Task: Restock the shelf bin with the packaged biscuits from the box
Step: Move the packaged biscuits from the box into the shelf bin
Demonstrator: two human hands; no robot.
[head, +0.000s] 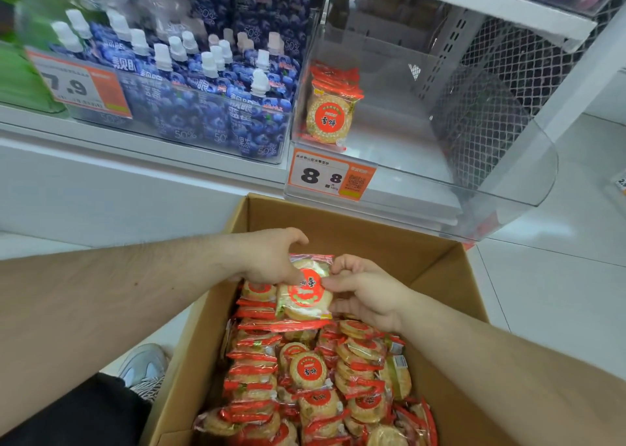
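Over the far end of the open cardboard box (355, 228), a single biscuit pack (306, 298) is held between both hands. It is pinched at its upper left edge by the curled fingers and thumb of the left hand (271, 259), while its right edge is gripped by the thumb and bent fingers of the right hand (367, 298). The pack is raised just above the other biscuit packs (311, 378), by which the box is filled in crowded rows, each wrapped in clear film with red ends and a round red label. Above and behind the box, the clear shelf bin (508, 181) is seen on the white shelf. A small stack of the same packs (330, 108) is stood upright against its left wall, though the number cannot be told, perhaps three or four. An orange and white price tag (330, 176) marked 8.8 is fixed to the bin's front. To the left, a neighbouring bin is packed with blue jelly pouches (203, 103) with white caps. A grey shoe (145, 364) is seen on the floor beside the box's left wall.
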